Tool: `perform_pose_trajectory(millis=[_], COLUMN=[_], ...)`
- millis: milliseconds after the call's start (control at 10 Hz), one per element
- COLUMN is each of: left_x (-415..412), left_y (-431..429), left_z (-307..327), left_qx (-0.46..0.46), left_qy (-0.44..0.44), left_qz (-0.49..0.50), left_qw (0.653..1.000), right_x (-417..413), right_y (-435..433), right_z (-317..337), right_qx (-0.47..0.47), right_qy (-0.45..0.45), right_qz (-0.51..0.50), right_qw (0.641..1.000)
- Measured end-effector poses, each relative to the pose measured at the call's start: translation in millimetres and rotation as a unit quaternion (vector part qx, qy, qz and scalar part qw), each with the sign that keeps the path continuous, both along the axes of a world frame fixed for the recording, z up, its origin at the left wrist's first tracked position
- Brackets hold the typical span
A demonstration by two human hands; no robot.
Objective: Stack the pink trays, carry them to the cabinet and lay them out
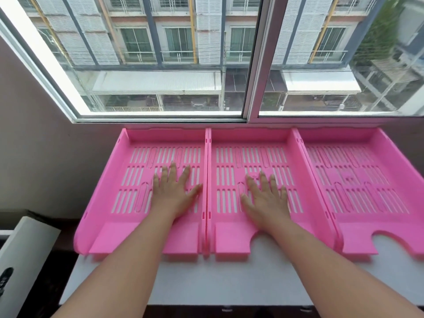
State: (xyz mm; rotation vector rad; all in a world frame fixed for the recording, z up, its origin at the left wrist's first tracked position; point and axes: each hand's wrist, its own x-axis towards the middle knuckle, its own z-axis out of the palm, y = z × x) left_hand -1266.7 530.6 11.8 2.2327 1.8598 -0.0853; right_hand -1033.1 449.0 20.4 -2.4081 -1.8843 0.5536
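Note:
Three pink slotted trays lie side by side on a white cabinet top (229, 283), their back walls against the window. My left hand (174, 191) rests flat, fingers spread, on the floor of the left tray (110, 180). On the floor of the middle tray (229, 157) my right hand (266, 198) lies flat in the same way. The right tray (367, 180) touches the middle one and runs partly out of view at the right. Neither hand grips anything.
A large sliding window (252, 65) with a white frame stands right behind the trays. A plain wall is at the left. A white box-like object (23, 253) sits lower left, below the cabinet's edge. The cabinet's front strip shows bare white surface.

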Motion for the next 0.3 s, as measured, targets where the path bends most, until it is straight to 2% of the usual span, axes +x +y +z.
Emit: perform_pose_trajectory(millis=[100, 200, 300], left_x=[5, 7, 16], left_y=[-6, -19, -51], left_z=[7, 21, 40], left_qx=[0.020, 0.029, -0.011], left_qy=[-0.072, -0.180, -0.300], left_qz=[0.033, 0.086, 0.116], left_qw=[0.997, 0.979, 0.947], right_x=[10, 30, 58], right_y=[-2, -9, -32], right_z=[20, 40, 49], right_qx=[0.042, 0.104, 0.136], right_qy=[0.011, 0.001, -0.032], right_qz=[-0.019, -0.043, -0.088], right_qw=[0.999, 0.994, 0.986])
